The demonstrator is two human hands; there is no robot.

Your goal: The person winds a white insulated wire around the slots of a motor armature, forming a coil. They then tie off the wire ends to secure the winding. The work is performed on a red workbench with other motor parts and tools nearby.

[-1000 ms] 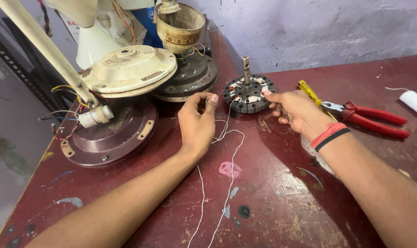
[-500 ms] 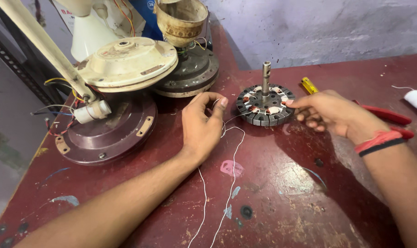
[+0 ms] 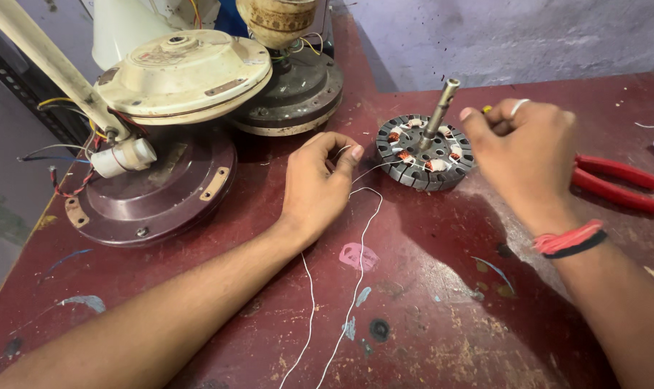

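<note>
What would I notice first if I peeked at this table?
Probably the round metal stator with copper coils and an upright shaft, mid-table between the hands. The left hand pinches a thin white wire beside it. Red-handled pliers lie behind the right hand.

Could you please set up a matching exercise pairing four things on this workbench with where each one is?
Things:
1. stator
2. white wire
3. red pliers
4. cream fan cover

Places:
A. far right, beyond the right hand
B. pinched in the left hand, trailing toward the camera
C. between the two hands
D. upper left, atop a maroon housing

Pairs: 1-C, 2-B, 3-A, 4-D
</note>
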